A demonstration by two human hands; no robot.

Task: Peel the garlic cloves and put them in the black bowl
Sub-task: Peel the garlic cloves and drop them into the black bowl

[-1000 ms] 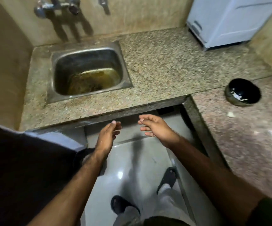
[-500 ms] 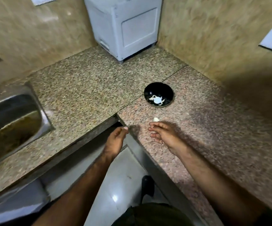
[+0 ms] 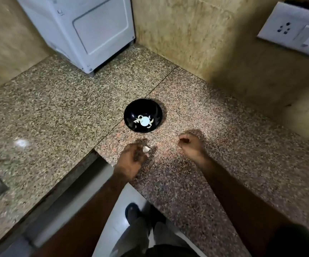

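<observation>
Several pale peeled cloves (image 3: 144, 121) already lie in the black bowl (image 3: 131, 110), which sits on the granite counter (image 3: 215, 145) at about twelve o'clock from the hands. One garlic clove (image 3: 146, 149) lies on the counter, seemingly unpeeled, so the task looks largely done with this piece left. The left hand (image 3: 131, 160) is at the clove, fingers curled toward it, though blur hides whether it actually grips it. The right hand (image 3: 190, 144), at three o'clock from the clove, is loosely curled and holds nothing visible. The counter's inner corner edge drops away at seven o'clock, just beside the left wrist; open granite spreads from one to four o'clock.
</observation>
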